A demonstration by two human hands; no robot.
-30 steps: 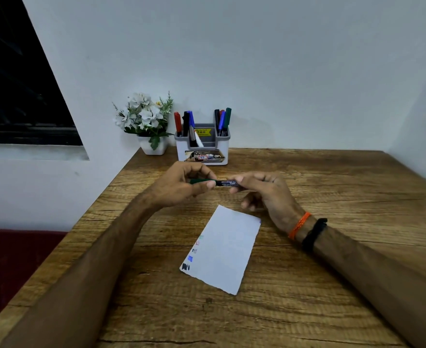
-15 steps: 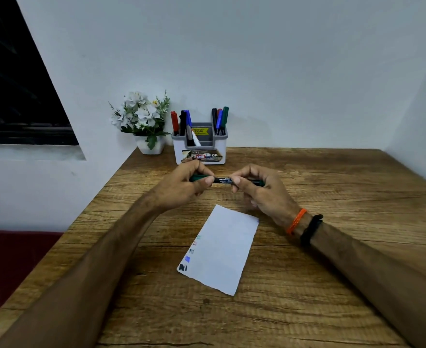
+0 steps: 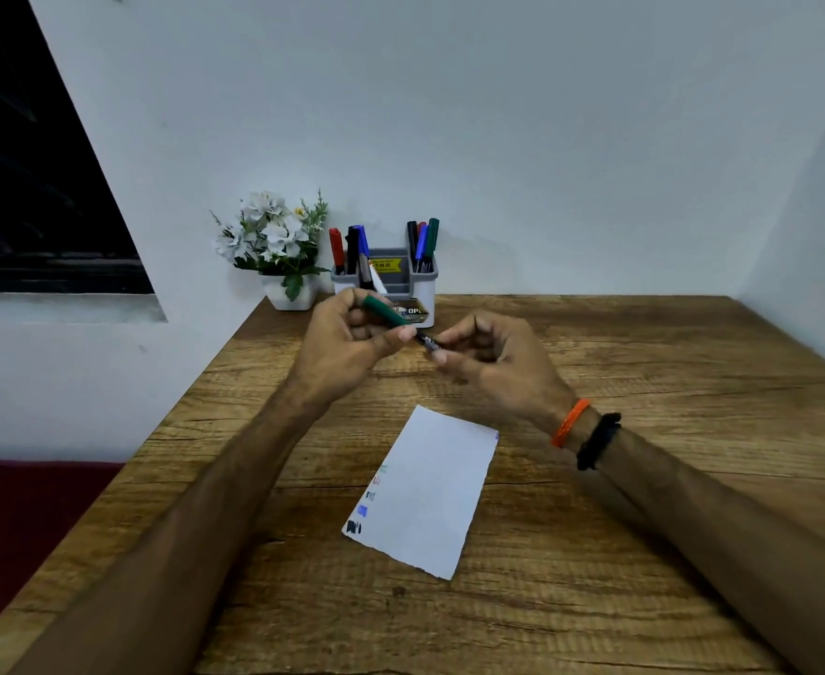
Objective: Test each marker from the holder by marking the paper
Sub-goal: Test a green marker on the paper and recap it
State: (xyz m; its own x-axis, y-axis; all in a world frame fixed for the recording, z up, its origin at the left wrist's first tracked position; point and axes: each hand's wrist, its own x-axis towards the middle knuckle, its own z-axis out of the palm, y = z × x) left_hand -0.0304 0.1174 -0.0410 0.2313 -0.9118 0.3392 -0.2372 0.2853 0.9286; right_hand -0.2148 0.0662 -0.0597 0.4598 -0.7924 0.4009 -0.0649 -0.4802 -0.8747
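While the left hand (image 3: pixel 352 343) grips its green cap, the right hand (image 3: pixel 493 362) pinches the marker (image 3: pixel 403 326) by its black barrel.

Marker (image 3: pixel 403 325) barrel's far end inside right hand (image 3: pixel 490 367); holder (image 3: pixel 427 289) label partly behind hands.

green-capped marker (image 3: pixel 385 311) | white paper (image 3: pixel 427 494) | grey-white holder (image 3: pixel 420 285) | orange band (image 3: pixel 570 423) | black band (image 3: pixel 598 440)

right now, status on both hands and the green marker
Left hand grips green marker at cap end; right hand pinches its barrel. Marker held above the table, short of paper. Nothing in the way.
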